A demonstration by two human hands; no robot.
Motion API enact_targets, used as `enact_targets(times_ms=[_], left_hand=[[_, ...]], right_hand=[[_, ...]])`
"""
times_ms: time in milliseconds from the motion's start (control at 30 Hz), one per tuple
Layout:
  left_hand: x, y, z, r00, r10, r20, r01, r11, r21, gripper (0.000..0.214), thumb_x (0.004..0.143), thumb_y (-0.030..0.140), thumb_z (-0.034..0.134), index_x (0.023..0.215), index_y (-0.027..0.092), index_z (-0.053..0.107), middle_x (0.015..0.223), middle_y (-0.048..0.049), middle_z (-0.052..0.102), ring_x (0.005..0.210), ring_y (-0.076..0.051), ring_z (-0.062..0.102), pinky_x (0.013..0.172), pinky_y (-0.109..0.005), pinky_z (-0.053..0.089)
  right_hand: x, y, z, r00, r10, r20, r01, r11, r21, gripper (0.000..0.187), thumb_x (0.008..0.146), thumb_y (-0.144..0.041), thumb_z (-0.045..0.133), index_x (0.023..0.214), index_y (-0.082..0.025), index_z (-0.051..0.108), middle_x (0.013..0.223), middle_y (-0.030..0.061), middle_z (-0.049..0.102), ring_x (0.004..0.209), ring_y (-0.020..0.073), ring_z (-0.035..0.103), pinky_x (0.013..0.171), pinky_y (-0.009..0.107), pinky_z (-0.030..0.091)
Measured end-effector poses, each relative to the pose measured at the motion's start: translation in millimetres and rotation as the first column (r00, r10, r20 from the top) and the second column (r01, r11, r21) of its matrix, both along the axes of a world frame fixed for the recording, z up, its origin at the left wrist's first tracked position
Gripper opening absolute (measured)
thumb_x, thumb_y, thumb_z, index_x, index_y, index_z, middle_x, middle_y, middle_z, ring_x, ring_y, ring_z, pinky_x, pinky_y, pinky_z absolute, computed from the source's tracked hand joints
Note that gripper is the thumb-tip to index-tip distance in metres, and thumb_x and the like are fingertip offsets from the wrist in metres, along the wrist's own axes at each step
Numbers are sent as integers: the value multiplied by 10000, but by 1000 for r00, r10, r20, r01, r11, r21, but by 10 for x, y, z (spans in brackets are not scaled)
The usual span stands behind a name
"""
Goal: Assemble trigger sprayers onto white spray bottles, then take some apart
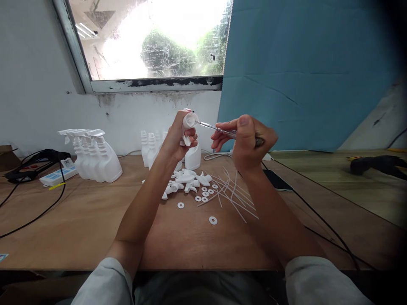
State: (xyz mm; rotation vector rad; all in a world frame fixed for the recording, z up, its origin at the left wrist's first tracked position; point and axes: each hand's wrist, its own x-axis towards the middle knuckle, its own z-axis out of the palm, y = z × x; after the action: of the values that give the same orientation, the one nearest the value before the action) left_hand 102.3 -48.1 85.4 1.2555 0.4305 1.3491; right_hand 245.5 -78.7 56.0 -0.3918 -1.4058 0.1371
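My left hand (179,137) is raised above the wooden table (79,228), fingers wrapped round a white spray-trigger head (189,123) with its round opening turned toward me. My right hand (244,142) is closed on a thin metal tool (216,128) like tweezers, whose tip reaches into that opening. Below the hands lie a heap of white trigger heads (186,182), several white washers (206,197) and several thin white tubes (232,192).
Assembled white spray bottles (93,156) stand at the left; bottles without heads (151,146) stand behind the heap. A power strip (59,174) and black cables (28,212) lie at the left, a dark phone (277,180) at the right, and a black tool (378,164) on the far-right bench.
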Motion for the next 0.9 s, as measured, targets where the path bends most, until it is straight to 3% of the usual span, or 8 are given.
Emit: enact_targets(times_ms=[167,267,367,567,733,800,900], left_hand=[[-9,1,14,968,-211,135,232,960,-159,408,917,404,537,620,191,355,422,86,260,306,-30,326,316,-145,211],[-28,-4,36,931,-292,217,344,901,-265,411,979,367,393,614,179,376,396,82,288,288,-28,338,313,-133,201],[-32,15,26,891,-355,284,439,834,-335,425,985,380,358,627,163,434,385,75,320,291,-35,370,319,-134,222],[3,73,-43,831,-407,379,544,740,-396,394,970,378,409,665,143,495,404,63,370,320,-38,409,342,-131,259],[24,132,-75,872,-340,352,468,789,-398,374,966,349,407,657,150,473,407,66,376,325,-29,404,357,-124,273],[46,163,-99,902,-302,307,406,835,-372,375,963,340,414,633,162,439,416,64,376,335,-31,403,365,-127,290],[81,211,-148,958,-196,209,252,923,-291,357,943,368,492,650,170,444,461,60,403,386,-46,460,401,-141,353]], right_hand=[[61,87,42,990,109,-84,-116,990,-84,448,940,-556,463,726,-221,669,637,54,645,517,185,634,439,326,479],[90,156,45,973,194,-122,-209,970,-123,505,894,-649,478,741,-209,676,632,63,650,523,190,638,437,322,486],[82,200,54,956,251,-154,-276,946,-171,533,850,-688,510,724,-196,670,612,61,648,493,171,614,410,301,468],[40,298,23,976,170,-136,-193,964,-185,552,871,-693,451,707,-199,636,601,58,630,452,153,567,392,292,416],[38,346,-59,995,42,-92,-54,990,-130,539,934,-646,383,772,-201,639,656,61,639,486,158,591,441,307,459],[41,342,-89,998,-23,-64,17,996,-91,530,961,-603,368,778,-188,642,649,52,639,465,140,579,449,297,473],[62,350,-126,970,-231,80,226,972,65,528,995,-535,334,797,-174,664,622,41,642,498,130,608,502,281,500]])
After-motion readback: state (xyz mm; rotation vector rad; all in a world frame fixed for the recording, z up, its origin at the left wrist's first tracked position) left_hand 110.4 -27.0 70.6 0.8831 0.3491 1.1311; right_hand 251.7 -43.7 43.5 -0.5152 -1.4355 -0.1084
